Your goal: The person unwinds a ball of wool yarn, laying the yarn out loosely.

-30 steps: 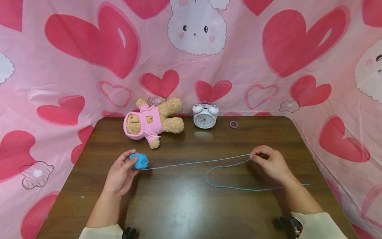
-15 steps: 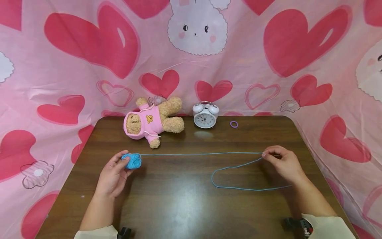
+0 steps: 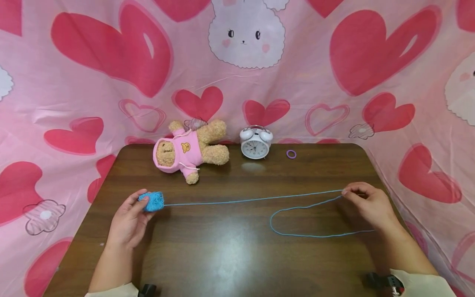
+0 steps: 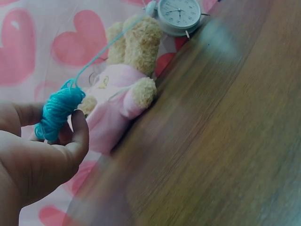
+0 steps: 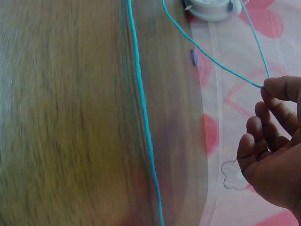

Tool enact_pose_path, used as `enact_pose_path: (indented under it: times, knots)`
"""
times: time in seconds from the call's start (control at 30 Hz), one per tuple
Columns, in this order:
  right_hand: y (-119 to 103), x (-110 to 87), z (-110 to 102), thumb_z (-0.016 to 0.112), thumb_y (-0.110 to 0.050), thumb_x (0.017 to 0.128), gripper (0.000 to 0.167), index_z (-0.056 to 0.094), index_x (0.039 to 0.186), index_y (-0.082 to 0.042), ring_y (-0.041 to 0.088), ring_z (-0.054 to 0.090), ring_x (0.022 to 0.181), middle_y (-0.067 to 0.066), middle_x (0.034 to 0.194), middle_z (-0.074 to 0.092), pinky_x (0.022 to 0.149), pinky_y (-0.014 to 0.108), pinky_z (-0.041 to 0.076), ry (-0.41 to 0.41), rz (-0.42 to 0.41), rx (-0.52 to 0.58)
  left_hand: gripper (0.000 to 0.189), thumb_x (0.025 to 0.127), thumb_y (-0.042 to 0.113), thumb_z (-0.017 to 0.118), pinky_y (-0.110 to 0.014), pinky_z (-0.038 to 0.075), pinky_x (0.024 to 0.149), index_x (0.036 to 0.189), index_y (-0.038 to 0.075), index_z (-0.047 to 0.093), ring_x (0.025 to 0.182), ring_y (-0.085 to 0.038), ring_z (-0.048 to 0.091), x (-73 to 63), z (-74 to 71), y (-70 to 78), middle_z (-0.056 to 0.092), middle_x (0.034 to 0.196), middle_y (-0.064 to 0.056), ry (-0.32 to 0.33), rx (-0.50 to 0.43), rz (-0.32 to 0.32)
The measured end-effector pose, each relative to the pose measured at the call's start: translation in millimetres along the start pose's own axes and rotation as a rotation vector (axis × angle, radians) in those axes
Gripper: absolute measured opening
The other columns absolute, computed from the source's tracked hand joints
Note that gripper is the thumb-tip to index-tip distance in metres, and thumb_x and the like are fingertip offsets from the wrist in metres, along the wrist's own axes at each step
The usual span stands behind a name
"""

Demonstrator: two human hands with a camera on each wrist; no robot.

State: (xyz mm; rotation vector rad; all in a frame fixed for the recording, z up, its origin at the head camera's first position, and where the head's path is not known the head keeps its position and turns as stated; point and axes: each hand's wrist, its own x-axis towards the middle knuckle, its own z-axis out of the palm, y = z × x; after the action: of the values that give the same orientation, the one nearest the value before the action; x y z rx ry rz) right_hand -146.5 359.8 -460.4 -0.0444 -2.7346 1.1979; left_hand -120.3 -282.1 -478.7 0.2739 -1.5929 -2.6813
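Note:
A small ball of blue yarn (image 3: 153, 201) is gripped between the thumb and fingers of my left hand (image 3: 128, 222), above the left side of the table. From it a strand of yarn (image 3: 237, 201) stretches nearly straight across to my right hand (image 3: 371, 204), whose thumb and forefinger pinch it. Past that pinch the strand doubles back in a loose loop, then runs under the right forearm, where its end is hidden. In the left wrist view the yarn ball (image 4: 60, 110) shows its wound turns. The right wrist view shows the pinched strand (image 5: 216, 62) and the other fingers loosely curled.
On the brown wooden table (image 3: 230, 255) a teddy bear (image 3: 189, 152) in a pink hoodie lies on its back at the far left. Right of it stand a white twin-bell alarm clock (image 3: 255, 143) and a purple ring (image 3: 291, 154). A pink heart-patterned cloth (image 3: 289, 82) hangs behind.
My hands have moved apart, the left one leftward with the yarn ball and the right one rightward. The strand between them has grown longer, and the loose loop has shifted right.

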Motion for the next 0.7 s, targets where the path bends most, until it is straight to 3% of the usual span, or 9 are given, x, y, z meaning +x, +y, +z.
enact_pose_path:
  times: [0.37, 0.7]
  knots:
    - [24, -1.1, -18, 0.073, -0.022, 0.097, 0.020, 0.074, 0.101, -0.003, -0.010, 0.053, 0.089, -0.030, 0.091, 0.064, 0.073, 0.012, 0.038, 0.037, 0.039, 0.033, 0.022, 0.106, 0.003, 0.054, -0.028, 0.058, 0.087, 0.121, 0.015, 0.064, 0.101, -0.017, 0.067, -2.4, -14.8, 8.3, 0.060, 0.118, -0.001, 0.033, -0.028, -0.005]
    - [44, -3.0, -41, 0.068, -0.021, 0.100, 0.019, 0.075, 0.099, -0.004, -0.017, 0.051, 0.085, -0.039, 0.087, 0.061, 0.070, 0.011, 0.038, 0.047, 0.034, -0.035, 0.025, 0.105, 0.000, 0.053, -0.029, 0.058, 0.086, 0.121, 0.014, 0.066, 0.103, -0.018, 0.067, -6.4, -27.4, 15.5, 0.063, 0.118, -0.002, 0.047, -0.092, 0.026]
